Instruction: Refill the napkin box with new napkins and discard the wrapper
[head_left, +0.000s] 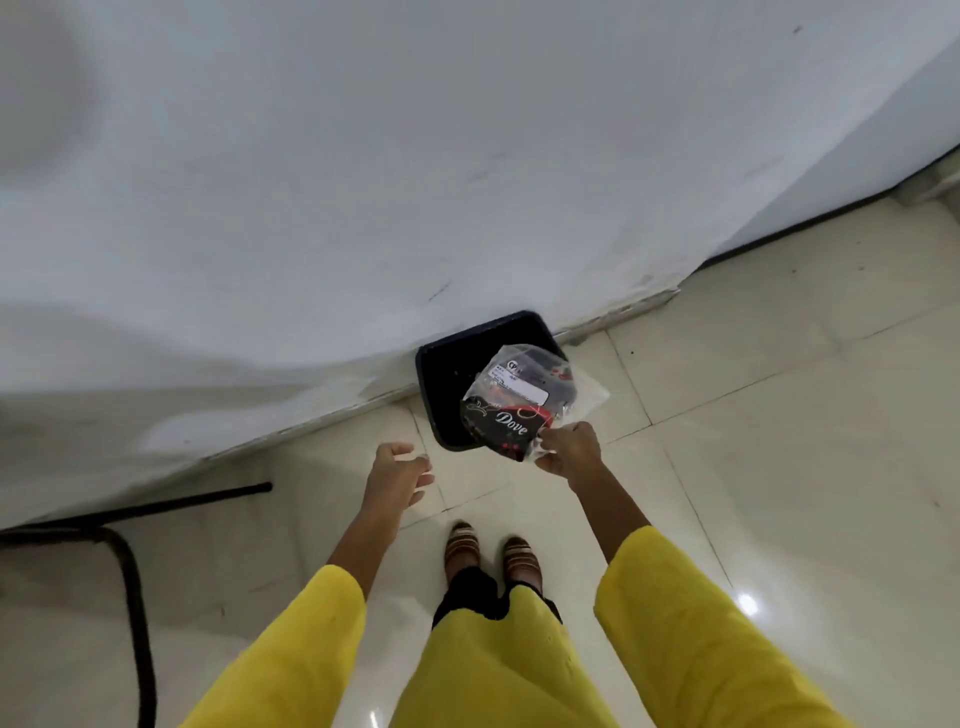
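A clear plastic wrapper (524, 397) with a black and red "Dove" print and a white label hangs over a dark square bin (441, 374) that stands on the floor against the white wall. My right hand (569, 449) pinches the wrapper's near corner, just in front of the bin's right side. My left hand (400, 473) hovers to the left of the bin, fingers spread, holding nothing. The napkin box is not in view.
The white wall (363, 182) runs diagonally from lower left to upper right. A black metal furniture leg (130, 571) stands at the lower left. My feet (488, 553) stand on glossy cream tiles (779, 441) just behind the bin.
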